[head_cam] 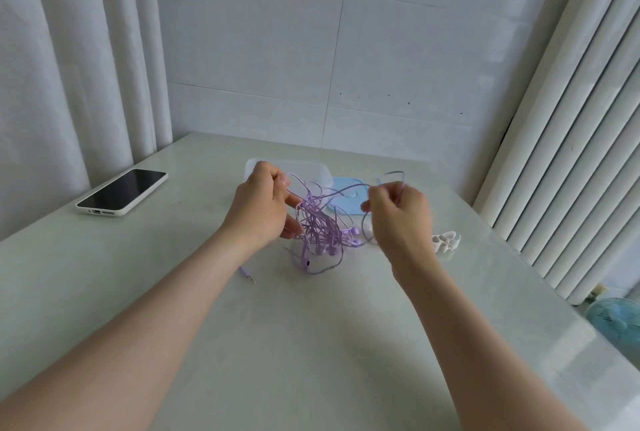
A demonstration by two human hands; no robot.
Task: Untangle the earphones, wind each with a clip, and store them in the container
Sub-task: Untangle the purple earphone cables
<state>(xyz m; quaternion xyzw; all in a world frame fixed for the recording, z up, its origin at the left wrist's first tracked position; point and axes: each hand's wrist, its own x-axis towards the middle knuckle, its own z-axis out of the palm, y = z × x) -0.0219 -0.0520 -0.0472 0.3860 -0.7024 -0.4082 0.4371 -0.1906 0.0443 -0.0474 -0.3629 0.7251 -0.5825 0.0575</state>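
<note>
Looking at barely-started territory here: the purple earphones (320, 229) are one big knot hanging mid-frame, just above the tabletop (311, 344). The left hand (263, 208) has its fingers curled round a bunch of cord, while the right hand (398, 219) pinches a single loop (drawn off to the right). Nothing's wound yet, the white clips (445, 241) lie untouched at right, and the clear container (311, 170) behind holds no earphones that I can see.

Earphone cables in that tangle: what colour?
The earphone cables are light purple, seen best in the head view.
</note>
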